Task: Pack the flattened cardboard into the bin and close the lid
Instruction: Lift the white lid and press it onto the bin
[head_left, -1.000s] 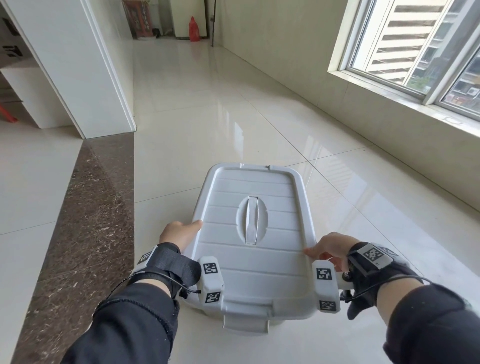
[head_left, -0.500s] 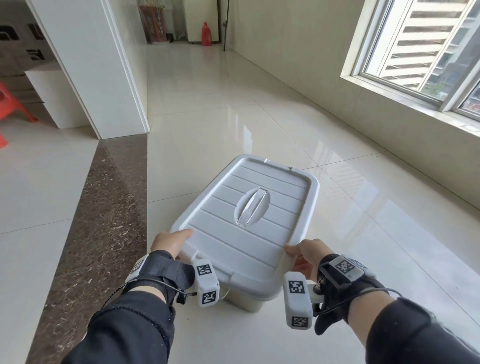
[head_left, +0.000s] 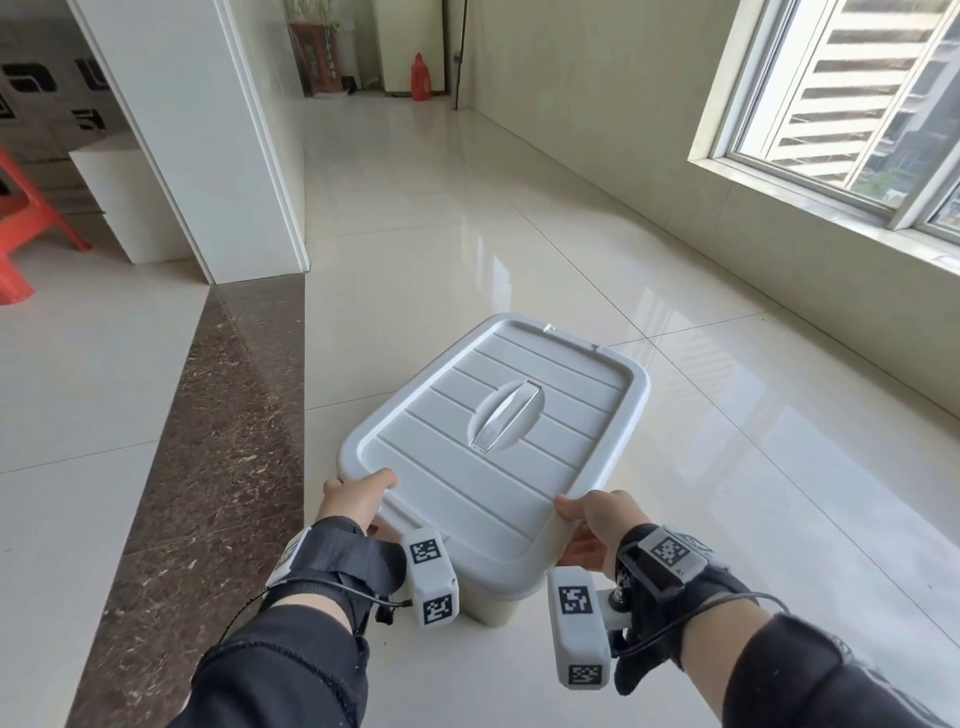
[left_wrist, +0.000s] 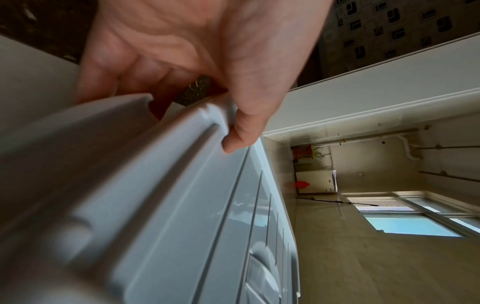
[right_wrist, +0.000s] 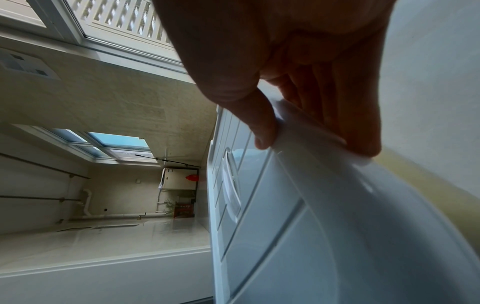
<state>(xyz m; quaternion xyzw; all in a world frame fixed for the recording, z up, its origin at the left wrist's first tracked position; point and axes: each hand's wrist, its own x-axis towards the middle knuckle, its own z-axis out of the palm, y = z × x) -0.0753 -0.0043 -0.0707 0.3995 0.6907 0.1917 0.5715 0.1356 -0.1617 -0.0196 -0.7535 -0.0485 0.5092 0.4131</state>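
Observation:
A grey plastic bin (head_left: 488, 608) with its ribbed grey lid (head_left: 493, 436) on top hangs just above the glossy tile floor, turned at an angle. My left hand (head_left: 358, 499) grips the lid's near left corner, thumb on top (left_wrist: 233, 139) and fingers curled under the rim. At the near right corner my right hand (head_left: 597, 519) holds the edge the same way, thumb over the lid (right_wrist: 262, 135) and fingers beneath. The lid (left_wrist: 207, 205) (right_wrist: 285, 226) covers the bin, so its inside is hidden. No cardboard is in sight.
A white pillar (head_left: 208, 156) stands ahead on the left, with a red plastic stool (head_left: 21, 234) beyond it. A dark marble strip (head_left: 208, 467) runs along the floor at the left. The window wall (head_left: 675, 182) is on the right. A red bottle (head_left: 421, 78) stands far down the corridor.
The bin has turned clockwise, its far end swinging to the right, and both hands now sit at its near corners. My view has shifted left, bringing the stool into sight.

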